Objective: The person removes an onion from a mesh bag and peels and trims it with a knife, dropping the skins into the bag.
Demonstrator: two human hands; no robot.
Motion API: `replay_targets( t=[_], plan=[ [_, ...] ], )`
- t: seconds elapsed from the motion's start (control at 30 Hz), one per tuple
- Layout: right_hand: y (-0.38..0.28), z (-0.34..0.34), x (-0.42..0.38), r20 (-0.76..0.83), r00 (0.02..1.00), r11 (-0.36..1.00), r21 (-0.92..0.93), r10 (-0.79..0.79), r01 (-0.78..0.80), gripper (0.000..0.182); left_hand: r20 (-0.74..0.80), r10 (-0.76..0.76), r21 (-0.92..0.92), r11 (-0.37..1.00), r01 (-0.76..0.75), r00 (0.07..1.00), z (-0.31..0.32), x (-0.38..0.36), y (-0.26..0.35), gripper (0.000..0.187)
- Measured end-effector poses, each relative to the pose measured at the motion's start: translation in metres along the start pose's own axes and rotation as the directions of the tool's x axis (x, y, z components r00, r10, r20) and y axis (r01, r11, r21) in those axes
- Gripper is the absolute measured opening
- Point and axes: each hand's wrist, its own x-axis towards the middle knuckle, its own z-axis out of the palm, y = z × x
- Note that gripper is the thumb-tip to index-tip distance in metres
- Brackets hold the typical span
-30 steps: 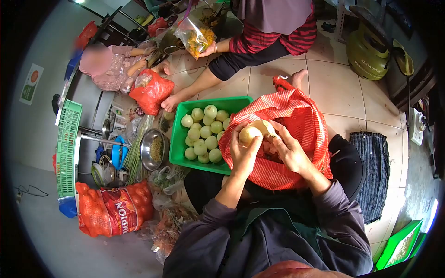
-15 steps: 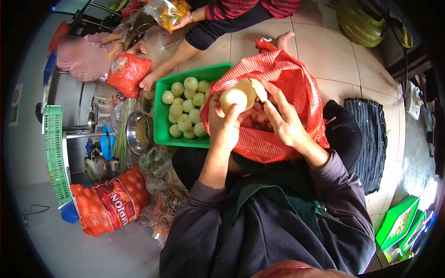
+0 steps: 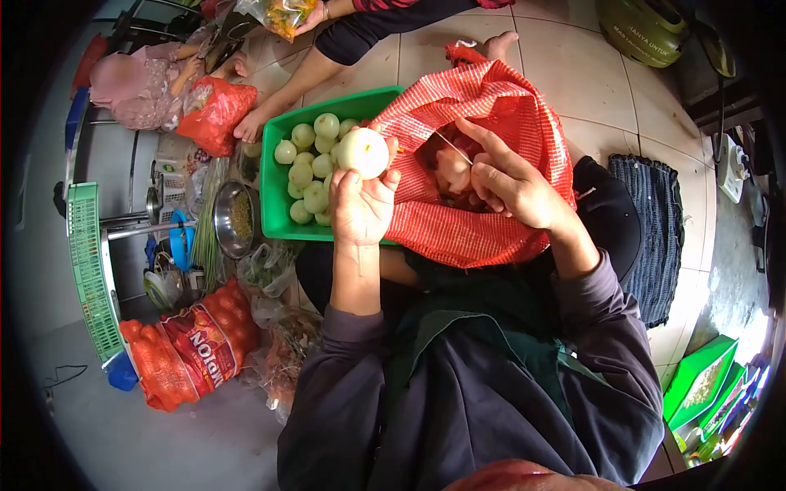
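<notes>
My left hand (image 3: pixel 360 204) is closed around a peeled onion (image 3: pixel 363 154), pale and smooth, above the right edge of a green crate (image 3: pixel 274 196). Several peeled onions (image 3: pixel 314 196) lie in that crate. Over the red mesh sack (image 3: pixel 458 241), my right hand (image 3: pixel 516 186) is closed, its index finger stretched along a thin, bright blade seen edge-on, which looks like a small knife (image 3: pixel 455 148). The handle is hidden in my fingers. Onion skins (image 3: pixel 453 170) show inside the sack's open mouth, between my hands.
A full orange mesh sack of onions (image 3: pixel 233 319) stands left, near a metal bowl (image 3: pixel 221 217). Two people sit ahead; one person's hand (image 3: pixel 311 18) holds a bag of cut vegetables (image 3: pixel 286 16). A dark mat (image 3: pixel 647 237) and green gas cylinder (image 3: pixel 643 33) are right.
My left hand has moved left with the onion, away from my right hand. The loose skin at the onion's side has come away. My right hand has moved slightly right, over the sack.
</notes>
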Motion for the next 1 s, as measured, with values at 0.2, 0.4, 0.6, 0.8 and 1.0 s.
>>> replay_targets(
  t=[0.2,0.4,0.6,0.8,1.0],
  plan=[
    [0.012,0.014,0.004,-0.019,0.978,0.974,-0.1,-0.206,0.203,0.049,-0.023,0.168,0.496,0.858,-0.135,0.986,0.019,-0.002,-0.011,0.065],
    [0.005,0.019,0.002,0.084,0.984,0.962,-0.212,-0.159,0.174,0.049,0.058,0.23,0.64,0.738,-0.213,0.971,0.033,-0.003,-0.018,0.067],
    [0.003,0.015,0.003,0.141,0.978,0.947,-0.26,-0.155,0.188,0.05,0.066,0.208,0.603,0.771,-0.205,0.976,0.028,-0.002,-0.012,0.059],
    [0.003,0.016,0.001,0.119,0.972,0.94,-0.256,-0.203,0.228,0.052,0.13,0.174,0.632,0.744,-0.216,0.976,0.022,-0.003,-0.011,0.058],
    [0.009,0.015,0.005,0.161,0.945,0.877,-0.353,-0.285,0.325,0.052,0.148,0.134,0.736,0.647,-0.2,0.98,0.024,-0.004,-0.007,0.063]
  ],
)
